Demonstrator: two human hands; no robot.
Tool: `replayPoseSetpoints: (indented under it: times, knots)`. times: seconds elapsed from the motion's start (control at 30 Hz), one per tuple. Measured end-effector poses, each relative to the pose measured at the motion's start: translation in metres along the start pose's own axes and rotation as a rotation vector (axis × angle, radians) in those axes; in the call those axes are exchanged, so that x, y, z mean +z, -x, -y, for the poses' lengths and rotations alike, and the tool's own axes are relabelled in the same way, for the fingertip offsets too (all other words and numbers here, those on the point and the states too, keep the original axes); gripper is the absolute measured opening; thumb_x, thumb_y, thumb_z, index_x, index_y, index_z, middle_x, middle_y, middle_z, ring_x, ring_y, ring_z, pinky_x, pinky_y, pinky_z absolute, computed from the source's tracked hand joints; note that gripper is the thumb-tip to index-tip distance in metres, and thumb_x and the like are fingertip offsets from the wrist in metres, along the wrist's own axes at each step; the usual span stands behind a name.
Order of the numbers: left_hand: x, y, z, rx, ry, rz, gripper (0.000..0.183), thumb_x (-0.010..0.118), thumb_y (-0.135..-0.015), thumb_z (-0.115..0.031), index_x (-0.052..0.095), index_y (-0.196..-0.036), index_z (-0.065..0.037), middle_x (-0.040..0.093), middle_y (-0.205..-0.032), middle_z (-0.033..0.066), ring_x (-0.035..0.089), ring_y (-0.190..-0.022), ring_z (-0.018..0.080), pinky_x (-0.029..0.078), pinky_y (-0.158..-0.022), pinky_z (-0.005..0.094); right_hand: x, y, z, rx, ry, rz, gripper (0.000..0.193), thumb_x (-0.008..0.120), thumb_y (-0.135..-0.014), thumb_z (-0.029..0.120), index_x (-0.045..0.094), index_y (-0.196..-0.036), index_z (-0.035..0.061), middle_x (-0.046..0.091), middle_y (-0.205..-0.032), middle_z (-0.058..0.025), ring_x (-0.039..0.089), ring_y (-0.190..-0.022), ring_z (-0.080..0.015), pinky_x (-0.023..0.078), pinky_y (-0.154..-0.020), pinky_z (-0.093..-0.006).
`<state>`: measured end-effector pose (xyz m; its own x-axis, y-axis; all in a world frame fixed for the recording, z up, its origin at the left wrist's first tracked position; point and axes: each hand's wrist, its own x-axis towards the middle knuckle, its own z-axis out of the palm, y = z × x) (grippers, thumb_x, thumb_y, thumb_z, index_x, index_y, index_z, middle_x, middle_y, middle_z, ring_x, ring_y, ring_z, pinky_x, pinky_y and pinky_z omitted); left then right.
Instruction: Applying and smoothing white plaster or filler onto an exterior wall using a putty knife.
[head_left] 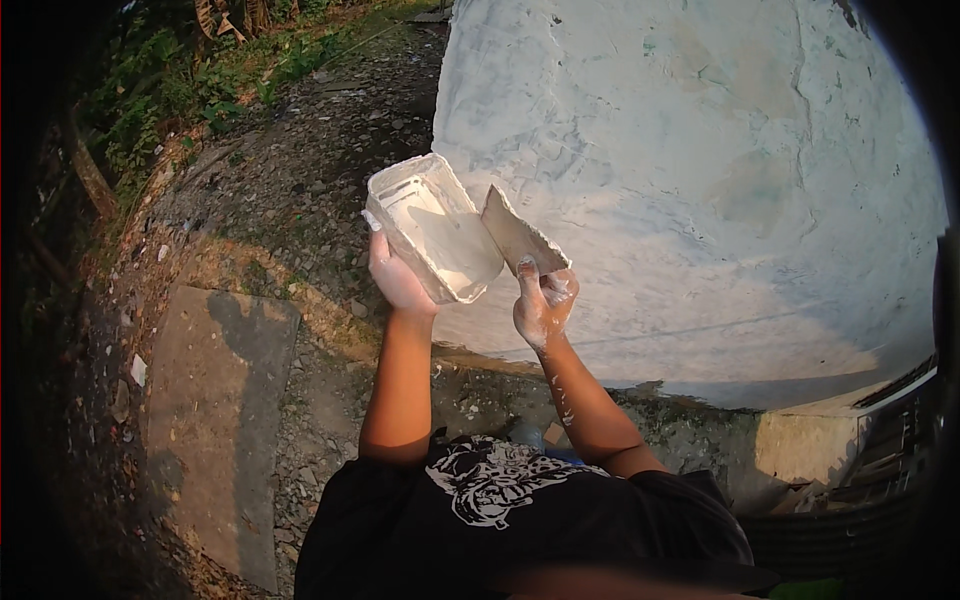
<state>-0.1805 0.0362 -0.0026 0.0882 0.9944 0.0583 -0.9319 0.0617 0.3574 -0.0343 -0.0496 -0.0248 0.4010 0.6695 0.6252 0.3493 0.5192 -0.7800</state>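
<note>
Plainly, a broad, pale blue-white plastered wall (700, 200) backs the rectangular, white-smeared translucent tub (418, 250), cradled in the left hand (400, 285), one whitened digit along its outer side, the other fingers hidden from me. At its right rim, a stiff, greyish flat piece (520, 235) sits pinched between the right hand's (543, 308) thumb and fingers.

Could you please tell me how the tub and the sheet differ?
The tub is hollow with raised walls; the sheet is thin. The tub is larger than the sheet. The left hand holds the tub, the right hand the sheet. Both look whitish.
</note>
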Motion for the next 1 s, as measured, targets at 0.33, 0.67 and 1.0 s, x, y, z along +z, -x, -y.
replayPoseSetpoints:
  times: [0.33,0.67,1.0]
  knots:
    - [-0.011,-0.011,0.008,0.031,0.034,0.024,0.048,0.031,-0.104,-0.035,0.053,-0.133,-0.004,0.06,-0.13,0.0129,0.059,-0.118,0.0292,0.048,-0.1,0.0422,-0.007,0.019,-0.045,-0.298,0.048,0.22,0.036,0.059,-0.087,-0.006,0.067,-0.122,-0.0004,0.071,-0.091,-0.0157,0.066,-0.075,-0.0156,0.05,-0.072,-0.0256]
    - [-0.011,-0.003,-0.012,0.041,-0.019,0.042,0.048,0.034,-0.105,-0.038,0.054,-0.132,-0.003,0.062,-0.127,0.0119,0.062,-0.114,0.0268,0.05,-0.097,0.0405,-0.024,0.029,-0.07,-0.305,0.261,0.244,0.034,0.062,-0.089,-0.004,0.066,-0.123,-0.0002,0.071,-0.112,-0.023,0.072,-0.099,-0.0292,0.051,-0.086,-0.031]
    - [0.001,0.011,-0.015,0.037,-0.107,0.077,0.052,0.032,-0.105,-0.041,0.052,-0.135,-0.003,0.059,-0.131,0.0135,0.06,-0.117,0.0311,0.052,-0.098,0.0451,-0.045,0.007,-0.024,0.392,-0.228,-0.071,0.013,0.059,-0.1,0.01,0.067,-0.104,0.0005,0.068,-0.092,-0.0025,0.061,-0.082,-0.0087,0.048,-0.072,-0.027]
